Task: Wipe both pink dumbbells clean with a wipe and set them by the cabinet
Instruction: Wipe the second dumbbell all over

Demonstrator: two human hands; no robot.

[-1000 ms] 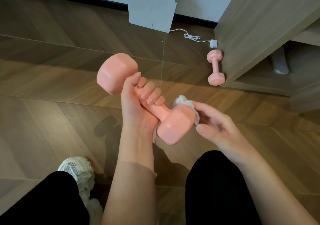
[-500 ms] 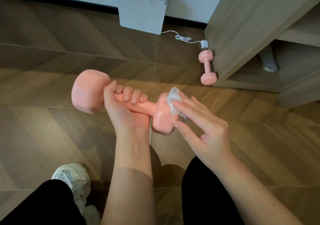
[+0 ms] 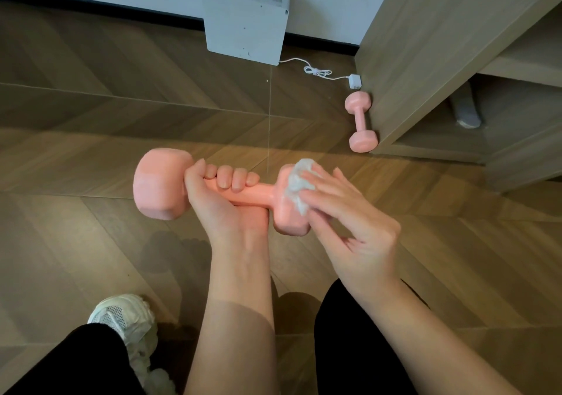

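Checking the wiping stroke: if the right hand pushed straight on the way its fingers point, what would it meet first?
The white wipe, which the right hand presses on the held pink dumbbell's end; nothing lies between.

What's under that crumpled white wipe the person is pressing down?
The wipe lies on one head of the held pink dumbbell, pressed by the right hand. The patch beneath it is covered, so its cleanliness cannot be seen.
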